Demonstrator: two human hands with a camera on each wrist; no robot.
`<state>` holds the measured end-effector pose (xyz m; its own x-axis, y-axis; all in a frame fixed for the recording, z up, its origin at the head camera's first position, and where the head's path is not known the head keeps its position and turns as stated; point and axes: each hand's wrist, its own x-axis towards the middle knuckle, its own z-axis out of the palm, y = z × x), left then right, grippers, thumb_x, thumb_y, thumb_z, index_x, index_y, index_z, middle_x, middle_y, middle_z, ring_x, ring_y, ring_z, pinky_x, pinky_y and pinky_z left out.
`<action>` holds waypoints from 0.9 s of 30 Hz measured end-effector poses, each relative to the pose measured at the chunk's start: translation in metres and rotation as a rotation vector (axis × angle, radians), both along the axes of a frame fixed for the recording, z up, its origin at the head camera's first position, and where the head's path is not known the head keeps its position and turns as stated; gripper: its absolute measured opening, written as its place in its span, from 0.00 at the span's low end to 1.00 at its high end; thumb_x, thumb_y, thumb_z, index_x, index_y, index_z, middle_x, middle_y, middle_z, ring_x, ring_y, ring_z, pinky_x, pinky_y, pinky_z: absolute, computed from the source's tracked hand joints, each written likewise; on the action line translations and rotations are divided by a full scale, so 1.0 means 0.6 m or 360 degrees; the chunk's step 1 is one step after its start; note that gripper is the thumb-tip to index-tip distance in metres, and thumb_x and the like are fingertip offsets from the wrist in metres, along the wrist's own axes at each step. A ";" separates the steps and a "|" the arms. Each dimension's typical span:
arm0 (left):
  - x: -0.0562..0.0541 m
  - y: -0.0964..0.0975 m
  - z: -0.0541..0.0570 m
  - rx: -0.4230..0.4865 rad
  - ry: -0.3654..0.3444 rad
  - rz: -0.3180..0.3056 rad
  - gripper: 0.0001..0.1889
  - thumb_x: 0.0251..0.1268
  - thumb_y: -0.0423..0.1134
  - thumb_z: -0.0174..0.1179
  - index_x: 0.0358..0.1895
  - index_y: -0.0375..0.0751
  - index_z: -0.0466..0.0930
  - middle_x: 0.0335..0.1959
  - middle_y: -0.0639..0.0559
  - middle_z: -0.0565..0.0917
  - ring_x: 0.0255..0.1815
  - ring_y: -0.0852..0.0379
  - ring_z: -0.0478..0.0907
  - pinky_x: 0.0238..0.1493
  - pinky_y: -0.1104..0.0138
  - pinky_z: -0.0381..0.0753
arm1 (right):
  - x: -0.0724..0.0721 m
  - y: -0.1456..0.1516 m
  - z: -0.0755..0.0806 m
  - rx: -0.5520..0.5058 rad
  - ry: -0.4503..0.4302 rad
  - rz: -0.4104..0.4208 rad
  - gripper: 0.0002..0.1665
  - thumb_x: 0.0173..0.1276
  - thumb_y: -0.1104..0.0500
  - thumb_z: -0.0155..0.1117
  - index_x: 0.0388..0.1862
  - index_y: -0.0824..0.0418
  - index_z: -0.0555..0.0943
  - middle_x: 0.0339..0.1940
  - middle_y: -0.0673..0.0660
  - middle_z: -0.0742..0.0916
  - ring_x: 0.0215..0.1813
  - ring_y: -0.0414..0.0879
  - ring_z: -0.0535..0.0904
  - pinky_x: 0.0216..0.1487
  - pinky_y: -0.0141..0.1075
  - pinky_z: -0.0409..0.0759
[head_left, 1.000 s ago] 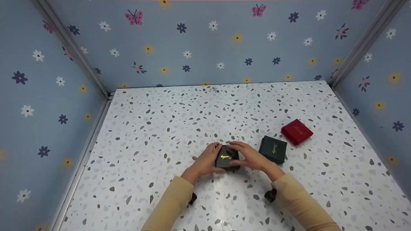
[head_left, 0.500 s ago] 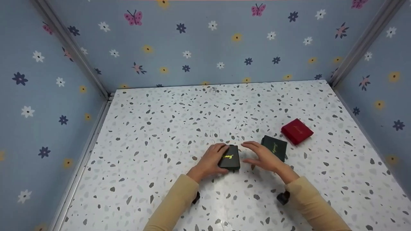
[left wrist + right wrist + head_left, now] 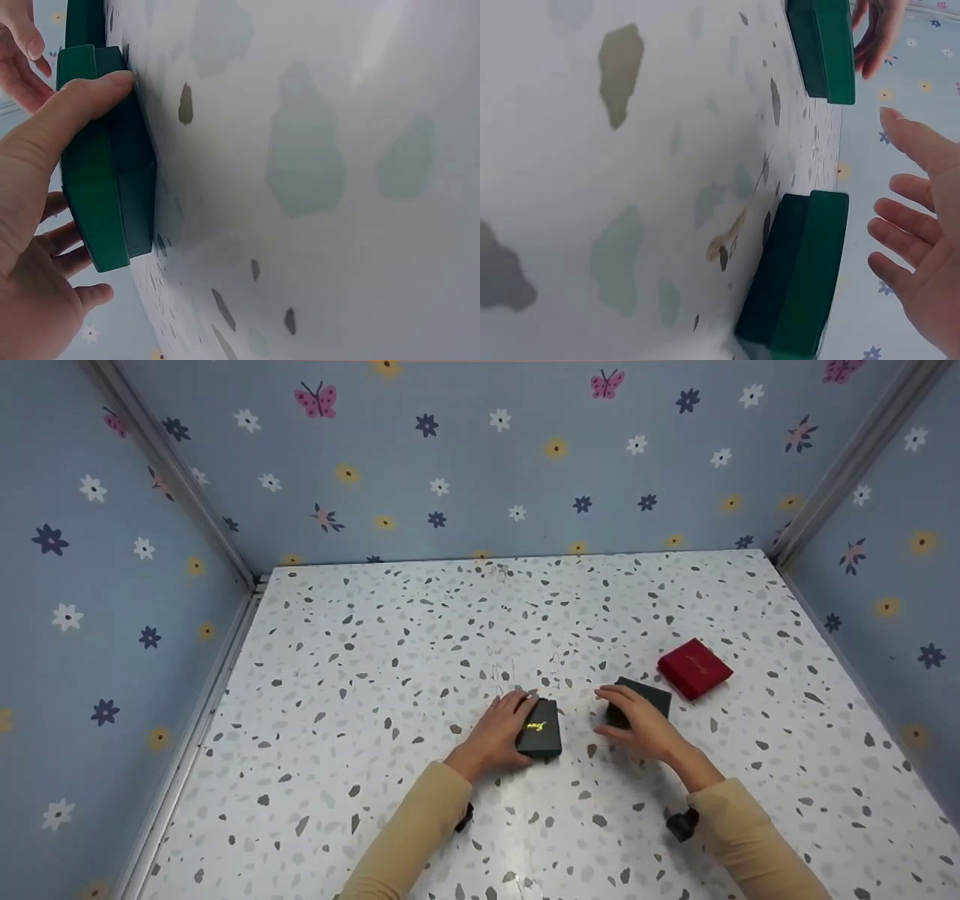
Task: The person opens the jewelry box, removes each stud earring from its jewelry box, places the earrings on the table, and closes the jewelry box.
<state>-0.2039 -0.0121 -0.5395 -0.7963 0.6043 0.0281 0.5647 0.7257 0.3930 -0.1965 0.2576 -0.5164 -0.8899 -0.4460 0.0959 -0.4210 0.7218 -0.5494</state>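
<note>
My left hand (image 3: 496, 735) grips a small dark green jewelry box (image 3: 541, 735) with gold lettering, lying flat on the speckled table. In the left wrist view the thumb presses one side of this box (image 3: 97, 172), with the fingers reaching round the other side. My right hand (image 3: 643, 726) hovers over a second dark green jewelry box (image 3: 654, 694), covering part of its lid. The right wrist view has that hand's fingers (image 3: 907, 225) spread and apart from the second box (image 3: 802, 277). Behind it to the right lies a red jewelry box (image 3: 695, 668).
A white speckled tabletop (image 3: 390, 645) bears all the boxes. Blue flowered panels (image 3: 480, 457) enclose its back and both sides, with metal strips at the corners. Both forearms wear tan sleeves (image 3: 412, 829) with a dark device at each wrist.
My right hand has let go of the first green box and moved right, over the second one. My left hand has shifted slightly right on the first box, which stays in place.
</note>
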 end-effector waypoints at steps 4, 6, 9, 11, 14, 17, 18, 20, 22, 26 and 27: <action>0.000 0.002 -0.002 -0.0005 0.0001 0.0004 0.52 0.34 0.49 0.69 0.67 0.37 0.52 0.62 0.42 0.59 0.63 0.49 0.55 0.64 0.61 0.52 | 0.001 0.016 -0.002 -0.0008 -0.0024 -0.0049 0.36 0.56 0.50 0.63 0.61 0.62 0.66 0.61 0.60 0.68 0.61 0.55 0.63 0.58 0.50 0.63; 0.000 0.003 -0.001 -0.0004 -0.0001 0.0006 0.52 0.34 0.48 0.70 0.66 0.36 0.52 0.62 0.42 0.59 0.62 0.49 0.56 0.63 0.62 0.54 | 0.002 0.023 -0.003 -0.0027 -0.0013 -0.0052 0.36 0.56 0.50 0.64 0.61 0.62 0.66 0.61 0.60 0.68 0.62 0.55 0.62 0.58 0.50 0.63; -0.001 0.005 0.000 -0.0013 -0.0011 0.0010 0.52 0.33 0.47 0.70 0.66 0.35 0.53 0.61 0.41 0.60 0.62 0.48 0.57 0.63 0.62 0.55 | 0.004 0.033 -0.005 -0.0054 -0.0016 -0.0066 0.36 0.56 0.50 0.64 0.61 0.62 0.66 0.62 0.61 0.67 0.62 0.55 0.61 0.58 0.51 0.62; -0.002 0.007 0.001 -0.0026 -0.0021 0.0014 0.52 0.33 0.47 0.71 0.66 0.35 0.53 0.61 0.41 0.60 0.61 0.48 0.57 0.62 0.62 0.56 | 0.006 0.038 -0.006 -0.0066 -0.0041 -0.0091 0.37 0.55 0.49 0.64 0.62 0.61 0.66 0.63 0.60 0.66 0.63 0.55 0.59 0.58 0.52 0.61; -0.003 0.010 0.004 -0.0042 -0.0038 0.0018 0.52 0.32 0.47 0.71 0.66 0.35 0.53 0.60 0.41 0.60 0.61 0.48 0.58 0.62 0.62 0.57 | 0.009 0.045 -0.007 -0.0075 -0.0080 -0.0133 0.39 0.55 0.47 0.64 0.63 0.60 0.64 0.64 0.60 0.64 0.64 0.57 0.58 0.58 0.54 0.61; -0.003 0.012 0.006 -0.0052 -0.0028 0.0017 0.52 0.31 0.46 0.72 0.65 0.35 0.54 0.59 0.41 0.61 0.59 0.48 0.60 0.60 0.63 0.59 | 0.011 0.050 -0.008 -0.0073 -0.0076 -0.0157 0.40 0.54 0.48 0.65 0.63 0.60 0.64 0.64 0.60 0.64 0.63 0.58 0.58 0.57 0.54 0.62; -0.003 0.012 0.007 -0.0052 -0.0020 0.0015 0.52 0.30 0.46 0.72 0.65 0.35 0.54 0.58 0.42 0.61 0.58 0.49 0.61 0.60 0.63 0.60 | 0.011 0.051 -0.009 -0.0068 -0.0066 -0.0158 0.40 0.53 0.48 0.65 0.63 0.60 0.64 0.64 0.60 0.64 0.63 0.58 0.58 0.56 0.54 0.62; -0.004 0.013 0.007 -0.0054 -0.0004 0.0011 0.52 0.29 0.45 0.73 0.64 0.34 0.55 0.57 0.42 0.62 0.56 0.49 0.62 0.59 0.63 0.61 | 0.010 0.053 -0.010 -0.0061 -0.0039 -0.0157 0.41 0.52 0.49 0.67 0.63 0.61 0.65 0.64 0.61 0.64 0.62 0.58 0.59 0.56 0.54 0.63; -0.004 0.013 0.007 -0.0060 0.0002 0.0009 0.52 0.29 0.45 0.73 0.64 0.34 0.56 0.57 0.41 0.62 0.56 0.49 0.62 0.59 0.63 0.61 | 0.009 0.055 -0.012 -0.0050 -0.0014 -0.0151 0.41 0.51 0.51 0.68 0.63 0.61 0.64 0.64 0.62 0.64 0.62 0.59 0.59 0.55 0.54 0.63; -0.003 0.012 0.008 -0.0066 0.0006 0.0011 0.52 0.29 0.46 0.73 0.64 0.34 0.56 0.57 0.41 0.62 0.57 0.49 0.61 0.59 0.63 0.60 | 0.006 0.059 -0.015 -0.0026 -0.0001 -0.0150 0.43 0.50 0.52 0.69 0.63 0.61 0.64 0.64 0.62 0.63 0.62 0.60 0.59 0.56 0.54 0.63; -0.003 0.012 0.008 -0.0066 0.0011 0.0012 0.52 0.29 0.46 0.73 0.64 0.34 0.56 0.57 0.41 0.62 0.57 0.49 0.61 0.60 0.63 0.60 | 0.005 0.060 -0.016 -0.0015 -0.0006 -0.0149 0.44 0.49 0.52 0.69 0.64 0.61 0.63 0.64 0.62 0.62 0.62 0.60 0.59 0.56 0.55 0.63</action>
